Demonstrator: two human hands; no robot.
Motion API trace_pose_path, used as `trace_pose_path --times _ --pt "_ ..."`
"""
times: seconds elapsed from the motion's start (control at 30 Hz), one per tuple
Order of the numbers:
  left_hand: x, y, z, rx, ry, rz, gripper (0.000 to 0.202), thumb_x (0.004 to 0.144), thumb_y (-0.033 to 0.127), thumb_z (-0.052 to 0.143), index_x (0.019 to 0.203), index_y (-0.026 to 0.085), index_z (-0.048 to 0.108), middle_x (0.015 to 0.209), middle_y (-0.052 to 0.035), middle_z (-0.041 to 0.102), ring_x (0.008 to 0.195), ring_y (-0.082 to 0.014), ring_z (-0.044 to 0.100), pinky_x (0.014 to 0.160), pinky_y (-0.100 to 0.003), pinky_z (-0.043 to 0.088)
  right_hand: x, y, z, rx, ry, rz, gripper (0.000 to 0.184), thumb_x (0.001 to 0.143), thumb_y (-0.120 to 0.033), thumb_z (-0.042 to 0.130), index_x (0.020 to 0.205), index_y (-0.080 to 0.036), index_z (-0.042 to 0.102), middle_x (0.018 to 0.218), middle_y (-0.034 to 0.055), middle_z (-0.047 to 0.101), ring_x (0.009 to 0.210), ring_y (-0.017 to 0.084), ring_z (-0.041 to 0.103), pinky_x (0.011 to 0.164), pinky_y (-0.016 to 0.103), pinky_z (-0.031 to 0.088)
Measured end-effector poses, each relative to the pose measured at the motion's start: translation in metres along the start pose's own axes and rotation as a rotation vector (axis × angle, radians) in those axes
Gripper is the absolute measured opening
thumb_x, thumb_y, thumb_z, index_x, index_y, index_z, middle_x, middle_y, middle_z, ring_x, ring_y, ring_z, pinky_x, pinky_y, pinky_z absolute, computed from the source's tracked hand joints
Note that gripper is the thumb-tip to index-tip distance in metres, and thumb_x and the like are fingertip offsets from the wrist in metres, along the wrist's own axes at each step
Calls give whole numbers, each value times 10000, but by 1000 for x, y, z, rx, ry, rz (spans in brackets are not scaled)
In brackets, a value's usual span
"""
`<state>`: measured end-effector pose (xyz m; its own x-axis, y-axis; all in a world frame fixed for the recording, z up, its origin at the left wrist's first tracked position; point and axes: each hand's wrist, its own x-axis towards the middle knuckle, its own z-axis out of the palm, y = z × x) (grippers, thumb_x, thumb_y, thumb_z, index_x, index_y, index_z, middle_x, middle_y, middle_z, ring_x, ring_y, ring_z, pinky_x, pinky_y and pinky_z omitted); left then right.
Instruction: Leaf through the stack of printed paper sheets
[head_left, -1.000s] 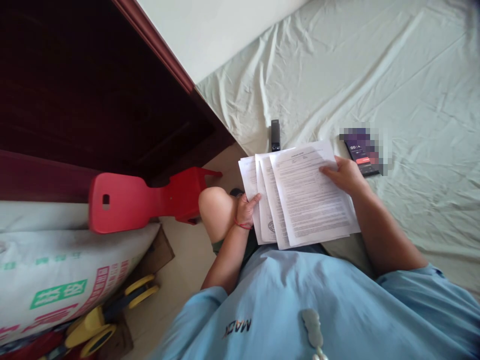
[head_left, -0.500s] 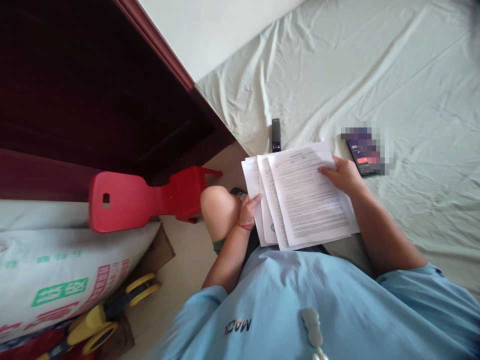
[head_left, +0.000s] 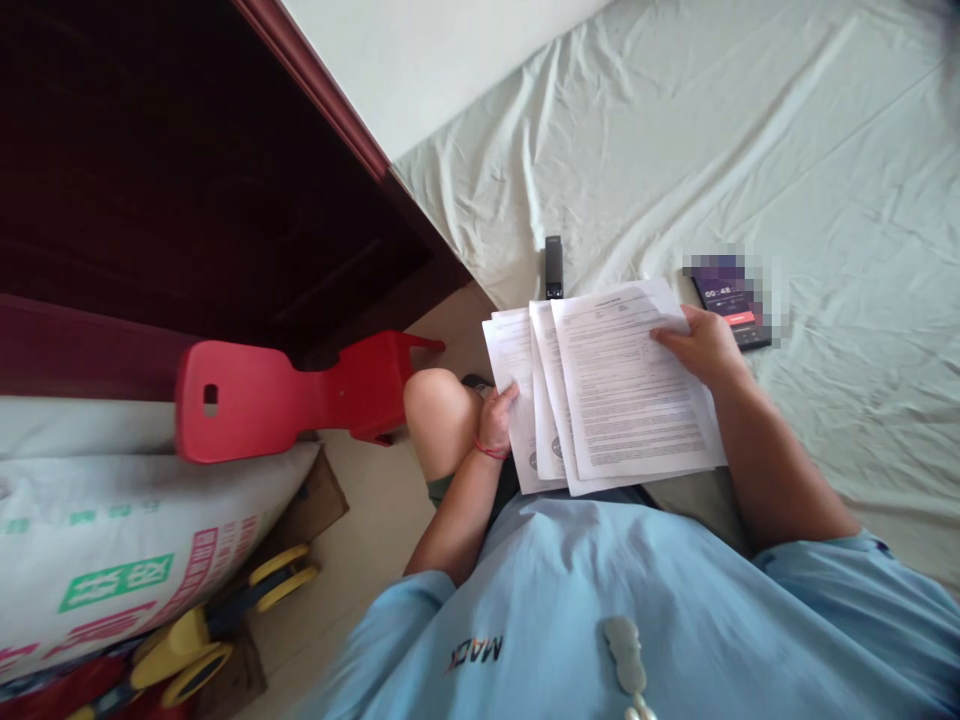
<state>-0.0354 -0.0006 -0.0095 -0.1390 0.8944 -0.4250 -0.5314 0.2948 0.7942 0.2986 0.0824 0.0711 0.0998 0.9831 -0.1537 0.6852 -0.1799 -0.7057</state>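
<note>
Several printed paper sheets (head_left: pixel 637 400) are fanned out above my lap, overlapping from left to right. My left hand (head_left: pixel 496 418), with a red string at the wrist, is closed on the left edge of the lower sheets, thumb on top. At the upper right edge my right hand (head_left: pixel 709 345) pinches the top sheets, its thumb lying on the print and its other fingers hidden beneath. Just past the top edge of the papers lies a small black device (head_left: pixel 553 266). A phone (head_left: pixel 727 305) with a lit, partly blurred screen rests beyond my right hand.
A pale wrinkled sheet (head_left: pixel 847 200) covers the bed surface ahead and to the right. On the left stand a red plastic chair (head_left: pixel 240 400), a large printed white sack (head_left: pixel 112 540) and a yellow-wheeled toy (head_left: pixel 180 650). Dark red wooden panelling (head_left: pixel 187 180) rises behind the chair.
My right hand has shifted a little to the right with the top sheets, so more of the lower sheets shows on the left. My left hand has barely moved.
</note>
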Motion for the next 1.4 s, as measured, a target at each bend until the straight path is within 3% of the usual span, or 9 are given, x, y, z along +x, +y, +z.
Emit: trace_pose_path --times 0.27,0.7,0.87,1.13,1.4 --pt "-2 1 4 48 2 35 551 624 559 980 1002 186 831 1018 -91 827 1152 -337 761 1017 -431 616 1 2 -2 15 -6 7 246 797 -426 678 909 -210 709 820 52 712 831 266 656 686 350 472" --pt "-3 1 7 18 -24 15 614 631 528 993 1093 167 807 1127 -109 819 1155 -341 759 1041 -439 598 -4 -5 4 116 -85 -30 254 787 -436 690 905 -213 719 849 56 737 840 273 673 685 347 506" --pt "-5 2 13 29 -32 -19 591 568 518 1016 979 151 803 985 -111 824 1109 -367 768 1022 -473 603 -4 -7 9 118 -108 -64 289 800 -442 668 940 -196 726 856 57 735 828 260 666 668 332 496" --pt "-5 3 7 39 -26 -4 566 591 489 1013 999 157 803 979 -108 827 1144 -366 762 1025 -472 603 2 5 1 66 29 14 211 820 -394 661 926 -220 715 868 61 747 845 277 676 734 373 516" --pt "-7 5 14 37 -13 5 575 575 521 1018 974 163 809 981 -95 832 1131 -349 769 1050 -466 588 3 5 -2 71 119 31 201 806 -355 670 941 -222 739 872 66 765 847 287 697 754 391 532"
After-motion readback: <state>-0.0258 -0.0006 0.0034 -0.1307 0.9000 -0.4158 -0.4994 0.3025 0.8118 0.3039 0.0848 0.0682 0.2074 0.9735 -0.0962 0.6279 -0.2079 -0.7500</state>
